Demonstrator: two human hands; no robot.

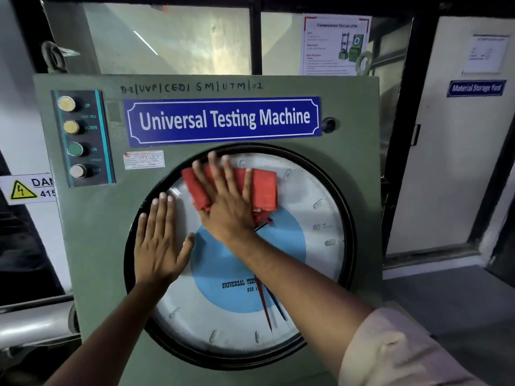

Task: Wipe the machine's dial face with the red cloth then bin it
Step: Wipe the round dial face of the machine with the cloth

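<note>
Right hand is flat and open, pressing the red cloth on the dial near its top edge, left hand spread open by the left rim holding nothing. With no real grip, I'd guess the cloth could slide off or bunch up. Dial reads "UNIVERSAL TEST…", the sign "Universal Testing Machine", the buttons UP/DOWN/ON/OFF; no bin visible.

Left hand: was bare, without rings or glove.
Left forearm: was bare, no sleeve in view.
Right hand: was bare, no rings or glove.
Right sleeve: was pale pinkish cloth, pushed up the forearm, creased at its edge.
</note>
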